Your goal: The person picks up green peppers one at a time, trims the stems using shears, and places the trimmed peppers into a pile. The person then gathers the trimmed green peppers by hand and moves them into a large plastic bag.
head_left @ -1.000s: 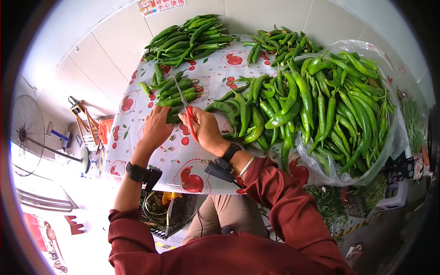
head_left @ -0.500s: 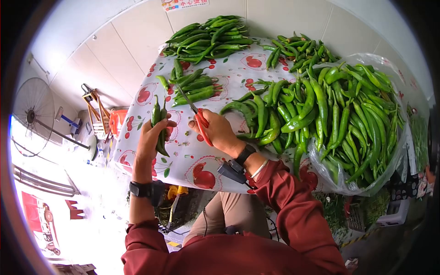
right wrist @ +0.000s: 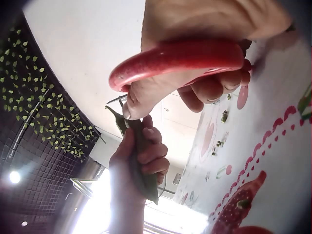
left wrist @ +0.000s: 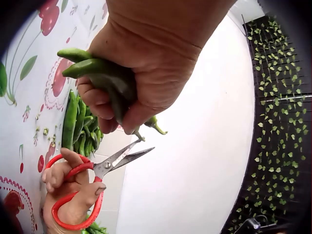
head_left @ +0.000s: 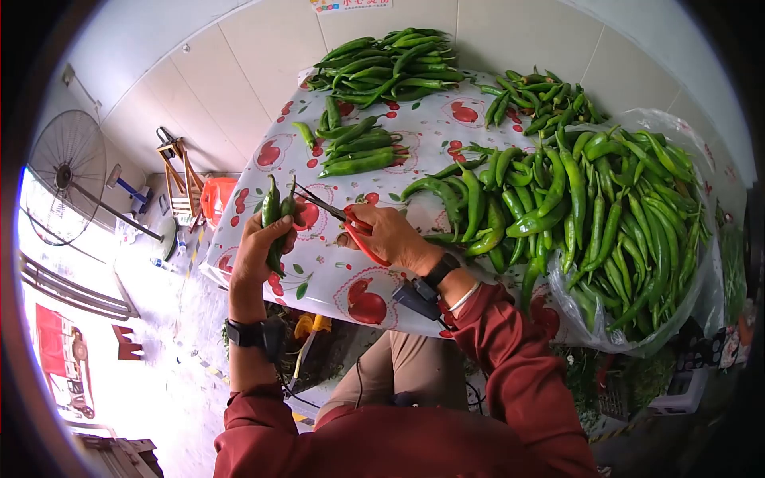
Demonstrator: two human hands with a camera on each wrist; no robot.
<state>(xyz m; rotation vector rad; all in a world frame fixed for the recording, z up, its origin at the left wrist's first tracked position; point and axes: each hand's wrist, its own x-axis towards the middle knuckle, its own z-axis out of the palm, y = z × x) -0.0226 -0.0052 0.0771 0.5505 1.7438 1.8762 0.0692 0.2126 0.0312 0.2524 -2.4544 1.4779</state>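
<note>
My left hand (head_left: 256, 248) grips two green chili peppers (head_left: 271, 209) upright above the near left part of the table, their stem ends pointing up. My right hand (head_left: 392, 240) holds red-handled scissors (left wrist: 103, 168), thumb and fingers through the loops. In the left wrist view the blades are spread, with one tip right at a pepper's stem. Part of the scissors hides behind the thumb in the right wrist view. Just beyond the hands, several green peppers (head_left: 358, 163) lie side by side in a small group on the tablecloth (head_left: 319, 275).
A neat heap of peppers (head_left: 382, 72) lies at the back, with a smaller heap (head_left: 550, 103) to its right. A large pile of peppers (head_left: 613, 231) spills from a clear plastic bag (head_left: 677, 319) at the right. Small green trimmings (right wrist: 224, 116) dot the cloth. A fan (head_left: 65, 171) stands left.
My left hand has lifted from beside the small pepper group, back toward me, with two peppers in it. The scissors have swung left, their tips now at the stems.
</note>
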